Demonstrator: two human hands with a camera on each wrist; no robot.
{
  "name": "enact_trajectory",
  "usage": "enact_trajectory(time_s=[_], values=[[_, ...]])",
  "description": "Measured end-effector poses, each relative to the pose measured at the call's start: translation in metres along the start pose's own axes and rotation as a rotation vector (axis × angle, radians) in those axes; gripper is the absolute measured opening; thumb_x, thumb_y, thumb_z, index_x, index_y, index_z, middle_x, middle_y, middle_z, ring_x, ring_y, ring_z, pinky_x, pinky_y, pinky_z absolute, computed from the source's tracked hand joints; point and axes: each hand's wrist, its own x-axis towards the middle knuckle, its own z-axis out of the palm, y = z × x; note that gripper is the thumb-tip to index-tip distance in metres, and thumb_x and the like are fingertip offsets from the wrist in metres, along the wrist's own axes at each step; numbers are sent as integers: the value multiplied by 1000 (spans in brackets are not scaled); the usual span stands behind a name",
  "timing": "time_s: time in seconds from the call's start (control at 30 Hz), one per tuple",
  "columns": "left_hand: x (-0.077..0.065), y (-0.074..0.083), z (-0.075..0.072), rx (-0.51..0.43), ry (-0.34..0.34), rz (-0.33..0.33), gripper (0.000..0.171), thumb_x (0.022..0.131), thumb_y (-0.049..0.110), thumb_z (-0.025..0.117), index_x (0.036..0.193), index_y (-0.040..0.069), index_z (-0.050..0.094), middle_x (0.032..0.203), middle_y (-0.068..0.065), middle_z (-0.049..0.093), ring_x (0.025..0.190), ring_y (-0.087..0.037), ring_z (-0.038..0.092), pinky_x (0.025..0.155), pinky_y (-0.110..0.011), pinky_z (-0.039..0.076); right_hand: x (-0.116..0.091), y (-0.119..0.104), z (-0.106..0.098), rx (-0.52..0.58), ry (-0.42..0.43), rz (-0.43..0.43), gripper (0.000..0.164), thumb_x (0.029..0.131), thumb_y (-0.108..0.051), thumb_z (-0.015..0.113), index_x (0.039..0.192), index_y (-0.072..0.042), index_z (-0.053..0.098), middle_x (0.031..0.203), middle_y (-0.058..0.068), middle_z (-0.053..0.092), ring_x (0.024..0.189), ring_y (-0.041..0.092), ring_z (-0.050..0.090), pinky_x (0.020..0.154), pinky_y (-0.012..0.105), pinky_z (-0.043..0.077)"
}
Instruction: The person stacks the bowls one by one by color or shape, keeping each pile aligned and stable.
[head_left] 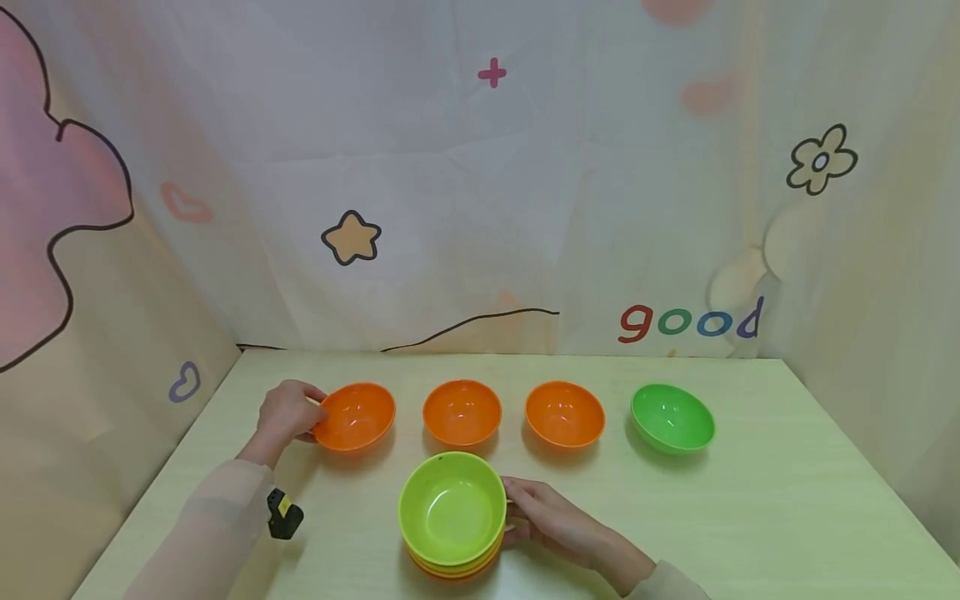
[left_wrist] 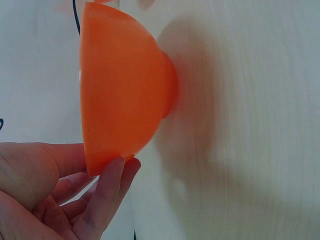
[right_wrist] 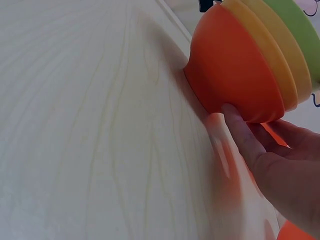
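At the left end of the back row, my left hand [head_left: 288, 412] pinches the side of an orange bowl [head_left: 355, 417], thumb at the rim and fingers against the outer wall. In the left wrist view this bowl [left_wrist: 120, 90] is seen side-on, its foot close over the table. My right hand [head_left: 555, 521] rests against the right side of a bowl stack [head_left: 452, 508]. A yellow-green bowl tops that stack, with yellow ones and an orange-red bowl [right_wrist: 230, 65] beneath. From the right wrist, one fingertip [right_wrist: 231, 112] touches the lowest bowl's wall.
Two more orange bowls [head_left: 462, 412] [head_left: 564, 414] and a green bowl [head_left: 672, 419] continue the row on the pale table [head_left: 787, 517]. A black and yellow device [head_left: 284, 514] sits by the left sleeve. Behind the table hangs a printed cloth [head_left: 480, 208].
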Motion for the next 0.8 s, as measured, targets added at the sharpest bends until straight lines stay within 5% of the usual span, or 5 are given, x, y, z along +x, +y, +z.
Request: enact_trajectory(time_s=[0.8], values=[[-24, 24, -14, 120, 11, 140, 32, 78, 1, 60, 110, -6, 60, 93, -23, 62, 53, -16, 61, 50, -28, 54, 1, 2, 0, 2, 5, -2, 64, 98, -40, 39, 141, 5, 28, 138, 19, 42, 114, 22, 53, 91, 38, 49]])
